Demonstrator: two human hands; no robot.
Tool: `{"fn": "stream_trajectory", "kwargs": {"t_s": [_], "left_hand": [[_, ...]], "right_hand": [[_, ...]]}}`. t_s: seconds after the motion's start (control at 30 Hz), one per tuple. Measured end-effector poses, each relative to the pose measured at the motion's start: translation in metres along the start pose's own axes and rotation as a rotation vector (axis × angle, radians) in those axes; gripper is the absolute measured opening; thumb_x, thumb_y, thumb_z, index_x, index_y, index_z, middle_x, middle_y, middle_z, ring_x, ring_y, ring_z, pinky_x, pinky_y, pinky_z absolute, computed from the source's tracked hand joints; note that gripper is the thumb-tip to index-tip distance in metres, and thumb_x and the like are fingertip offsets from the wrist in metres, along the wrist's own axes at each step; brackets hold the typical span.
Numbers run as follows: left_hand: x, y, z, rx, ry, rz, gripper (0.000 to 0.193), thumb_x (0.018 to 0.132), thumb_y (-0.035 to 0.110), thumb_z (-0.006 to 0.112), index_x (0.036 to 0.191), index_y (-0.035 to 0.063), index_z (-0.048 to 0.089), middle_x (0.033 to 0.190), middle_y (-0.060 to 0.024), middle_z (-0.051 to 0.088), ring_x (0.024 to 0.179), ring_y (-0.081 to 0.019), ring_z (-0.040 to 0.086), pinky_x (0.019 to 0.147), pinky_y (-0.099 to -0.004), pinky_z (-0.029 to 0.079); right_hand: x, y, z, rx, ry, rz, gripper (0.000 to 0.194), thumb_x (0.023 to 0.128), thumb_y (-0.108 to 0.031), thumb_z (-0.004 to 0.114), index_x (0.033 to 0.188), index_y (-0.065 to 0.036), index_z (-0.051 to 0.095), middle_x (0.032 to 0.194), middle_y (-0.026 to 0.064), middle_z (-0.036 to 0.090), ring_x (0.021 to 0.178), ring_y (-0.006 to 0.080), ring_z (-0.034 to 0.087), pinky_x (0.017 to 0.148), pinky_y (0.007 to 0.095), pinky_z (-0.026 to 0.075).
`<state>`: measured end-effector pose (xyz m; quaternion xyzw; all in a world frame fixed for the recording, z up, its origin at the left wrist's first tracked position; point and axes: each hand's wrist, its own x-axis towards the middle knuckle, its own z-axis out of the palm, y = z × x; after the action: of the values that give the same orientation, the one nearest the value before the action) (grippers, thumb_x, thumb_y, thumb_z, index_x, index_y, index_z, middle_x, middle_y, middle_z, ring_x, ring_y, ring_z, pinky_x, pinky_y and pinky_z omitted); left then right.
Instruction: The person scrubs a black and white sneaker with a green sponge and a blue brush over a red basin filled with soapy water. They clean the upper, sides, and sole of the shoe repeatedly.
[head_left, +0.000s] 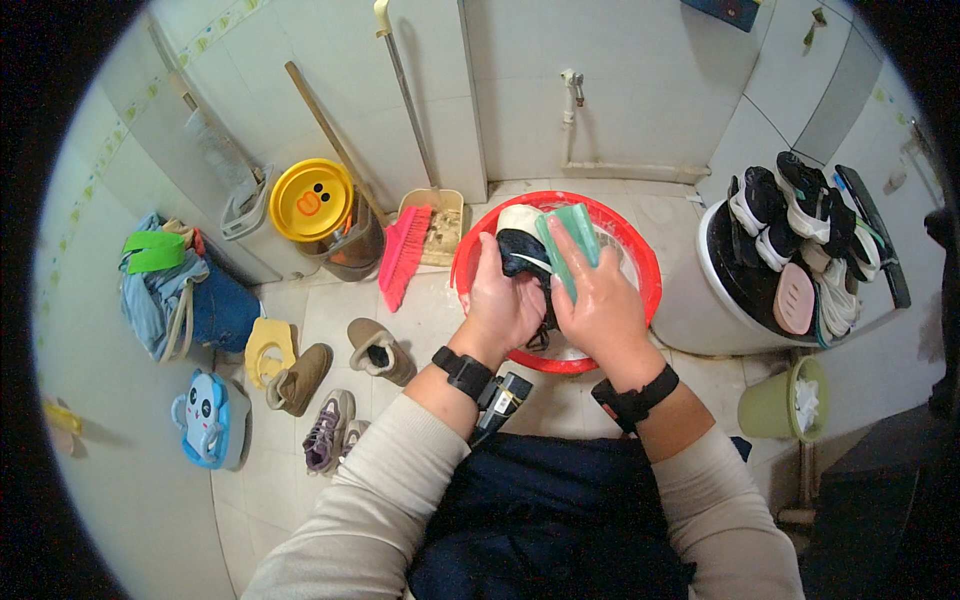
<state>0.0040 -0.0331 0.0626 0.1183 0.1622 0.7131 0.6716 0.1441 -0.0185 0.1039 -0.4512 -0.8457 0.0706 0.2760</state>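
Note:
My left hand (504, 304) holds a black sneaker (523, 251) with a white toe and a white side mark. In my right hand (600, 304) is a green bar (576, 229), likely soap, pressed against the sneaker's side near the toe. Both hands are over a red-rimmed basin (637, 255) on the tiled floor. A black lace hangs below the shoe between my hands. What lies at the bottom of the basin is mostly hidden. Black bands circle both my wrists, and a small device sits by the left one.
Several sneakers (804, 196) and a pink soap dish (795, 298) lie on a black-topped white drum (705, 247) at right. A green bin (757, 409) stands below. At left are boots (300, 379), a pink broom (405, 251), a dustpan (454, 255) and a yellow-lidded bucket (311, 196).

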Motion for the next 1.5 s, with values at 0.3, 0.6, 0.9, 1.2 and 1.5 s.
{"fn": "stream_trajectory", "kwargs": {"t_s": [0.3, 0.6, 0.9, 1.2, 1.5], "left_hand": [[0.001, 0.003, 0.002, 0.010, -0.093, 0.045, 0.078, 0.102, 0.070, 0.027, 0.142, 0.0079, 0.050, 0.140, -0.0142, 0.056, 0.133, -0.0319, 0.051, 0.116, -0.0472, 0.038], [0.005, -0.002, -0.005, 0.319, -0.031, 0.017, 0.056, 0.106, 0.053, 0.041, 0.134, 0.0071, 0.056, 0.126, -0.0109, 0.064, 0.115, -0.0261, 0.063, 0.100, -0.0418, 0.050], [0.005, 0.008, -0.020, 0.892, 0.015, 0.041, 0.027, 0.091, 0.016, 0.060, 0.113, 0.0004, 0.065, 0.096, -0.0035, 0.066, 0.083, -0.0147, 0.061, 0.073, -0.0318, 0.051], [-0.001, -0.001, -0.005, 1.115, -0.279, 0.230, 0.042, 0.083, 0.001, 0.059, 0.125, 0.0014, 0.058, 0.104, -0.0068, 0.067, 0.096, -0.0170, 0.063, 0.084, -0.0334, 0.052], [0.013, 0.013, -0.031, 0.720, -0.075, 0.156, 0.022, 0.085, 0.006, 0.058, 0.106, 0.0007, 0.063, 0.093, -0.0026, 0.065, 0.084, -0.0174, 0.064, 0.075, -0.0328, 0.053]], "right_hand": [[-0.005, 0.004, 0.010, 0.116, 0.033, -0.134, 0.071, 0.089, -0.026, 0.065, 0.154, -0.036, 0.041, 0.099, 0.0218, 0.052, 0.075, 0.0406, 0.062, 0.066, 0.0474, 0.056], [0.003, 0.010, -0.009, 0.040, -0.008, -0.271, 0.074, 0.085, -0.026, 0.068, 0.153, -0.041, 0.042, 0.101, 0.0206, 0.053, 0.077, 0.0376, 0.064, 0.065, 0.0462, 0.056], [0.008, 0.035, -0.029, -0.045, -0.075, -0.371, 0.077, 0.082, -0.022, 0.072, 0.151, -0.044, 0.045, 0.104, 0.0219, 0.056, 0.078, 0.0379, 0.065, 0.067, 0.0457, 0.057], [0.011, 0.040, -0.020, 0.011, 0.005, -0.373, 0.076, 0.083, -0.023, 0.070, 0.151, -0.044, 0.043, 0.101, 0.0195, 0.053, 0.080, 0.0373, 0.066, 0.070, 0.0457, 0.058], [0.004, 0.045, -0.011, 0.133, -0.101, -0.319, 0.071, 0.084, -0.020, 0.070, 0.150, -0.037, 0.049, 0.113, 0.0250, 0.053, 0.099, 0.0444, 0.061, 0.086, 0.0474, 0.054]]}}
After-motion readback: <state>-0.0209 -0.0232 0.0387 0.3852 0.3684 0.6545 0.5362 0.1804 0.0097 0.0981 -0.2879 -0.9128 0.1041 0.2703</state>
